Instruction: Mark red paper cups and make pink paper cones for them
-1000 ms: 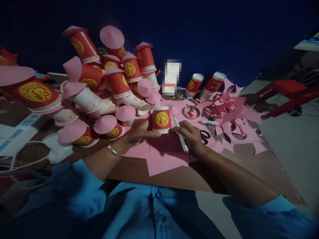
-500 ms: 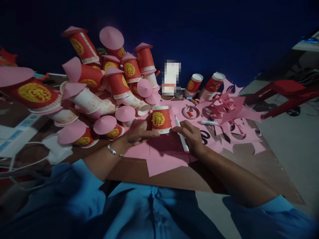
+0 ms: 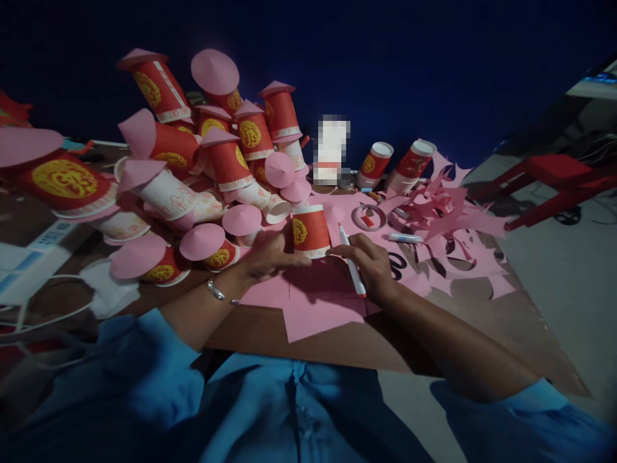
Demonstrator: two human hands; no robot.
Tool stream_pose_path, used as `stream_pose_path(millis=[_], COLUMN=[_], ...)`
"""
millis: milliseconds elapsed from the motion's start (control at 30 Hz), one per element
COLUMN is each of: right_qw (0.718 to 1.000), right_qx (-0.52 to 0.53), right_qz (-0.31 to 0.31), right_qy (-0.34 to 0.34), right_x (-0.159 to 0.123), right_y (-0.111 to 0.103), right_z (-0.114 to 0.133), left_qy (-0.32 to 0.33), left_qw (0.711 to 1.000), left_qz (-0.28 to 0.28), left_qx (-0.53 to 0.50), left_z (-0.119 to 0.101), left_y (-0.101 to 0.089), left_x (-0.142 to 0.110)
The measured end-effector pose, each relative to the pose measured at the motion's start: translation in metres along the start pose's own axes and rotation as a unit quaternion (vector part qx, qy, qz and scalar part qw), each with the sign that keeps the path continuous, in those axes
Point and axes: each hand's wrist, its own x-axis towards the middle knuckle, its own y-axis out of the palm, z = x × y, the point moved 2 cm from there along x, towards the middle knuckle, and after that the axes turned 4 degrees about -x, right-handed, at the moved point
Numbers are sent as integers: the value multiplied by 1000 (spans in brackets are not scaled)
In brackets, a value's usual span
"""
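Note:
A red paper cup (image 3: 313, 229) with a yellow emblem and white edges is upside down above pink paper (image 3: 318, 315). My left hand (image 3: 270, 258) grips it at the lower left, thumb along the bottom edge; its other fingers are partly hidden behind the cup. My right hand (image 3: 369, 263) is closed around a white marker pen (image 3: 353, 267) with an orange-red end, its tip pointing up beside the cup. Fingers of that hand also reach the cup's lower right edge. Left of the hands lie several cups with pink paper cones (image 3: 242, 220) on them.
Pink paper scraps (image 3: 453, 218) cover the right side of the table, with a tape roll (image 3: 369, 217), another marker (image 3: 405, 238) and black-handled scissors (image 3: 398, 263). Stacked cups (image 3: 412, 166) stand at the back. A red stool (image 3: 554, 177) is beyond the table's right edge.
The cup has turned in my left hand, so its yellow emblem has moved from the middle to the left side. My right hand keeps the marker in nearly the same place.

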Motion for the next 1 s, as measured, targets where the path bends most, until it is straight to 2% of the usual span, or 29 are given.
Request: stream_pose_path(millis=[100,300,567,800,1000], right_qw=[1000,1000,1000,1000,1000], right_qx=[-7,-23,-3,-4,1], right_qz=[-3,-2,8,2,7], right_qy=[12,-8,-13,-18,-18], right_x=[1,3,0,4,4], right_y=[-1,-2,-1,-3,-2], right_z=[1,3,2,4,7], left_qy=[0,-20,-16,16,16], left_qw=[1000,1000,999,1000,1000], left_qz=[9,13,-30,-1,12], left_qx=[-16,-8,33,16,7], left_z=[-2,-4,2,0,-3], left_y=[-1,1,-1,-1,4], left_x=[-2,-4,-1,2,1])
